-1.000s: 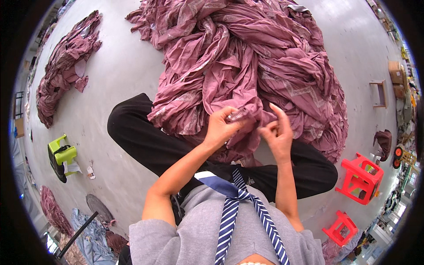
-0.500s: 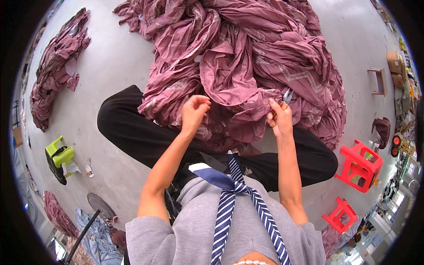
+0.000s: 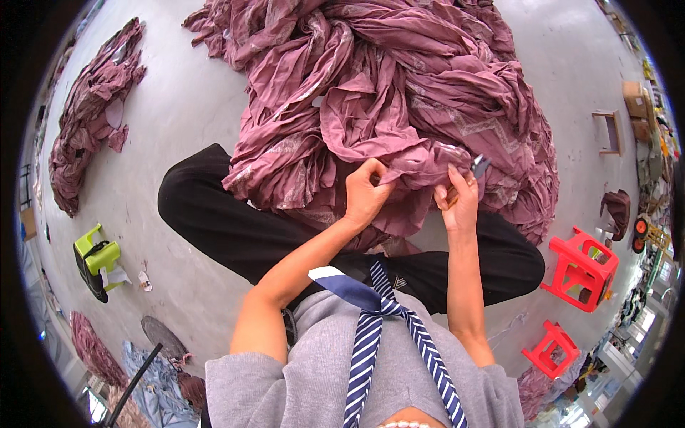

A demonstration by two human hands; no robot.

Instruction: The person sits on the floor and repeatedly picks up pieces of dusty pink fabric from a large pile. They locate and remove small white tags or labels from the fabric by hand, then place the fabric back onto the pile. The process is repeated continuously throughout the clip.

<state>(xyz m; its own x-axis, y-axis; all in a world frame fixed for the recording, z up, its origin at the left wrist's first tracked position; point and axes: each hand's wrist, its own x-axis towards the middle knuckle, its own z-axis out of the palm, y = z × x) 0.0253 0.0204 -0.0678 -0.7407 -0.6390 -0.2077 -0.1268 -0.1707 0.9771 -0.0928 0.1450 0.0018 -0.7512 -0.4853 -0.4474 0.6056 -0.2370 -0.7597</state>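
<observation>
A pale grey floor (image 3: 185,114) spreads wide, with a lime-green stool (image 3: 106,255) at left, two red stools (image 3: 586,265) and cardboard boxes (image 3: 633,101) at right, and bright windows (image 3: 646,334) at lower right.

Your view is bright, and the light looks soft and even. The gray floor (image 3: 193,107) goes almost white near the top right, and the windows (image 3: 646,335) at the lower right shine with white glare. Shadows are faint, but the folds of the pink cloth (image 3: 457,85) have darker dips. Your black pants (image 3: 214,207) are so dark that their creases hardly show. Your left hand (image 3: 366,192) and right hand (image 3: 459,200) look fairly clear — the shiny snips (image 3: 479,167) are a bit smeary. Near the round black rim, things bend and look squashed and fuzzy.
</observation>
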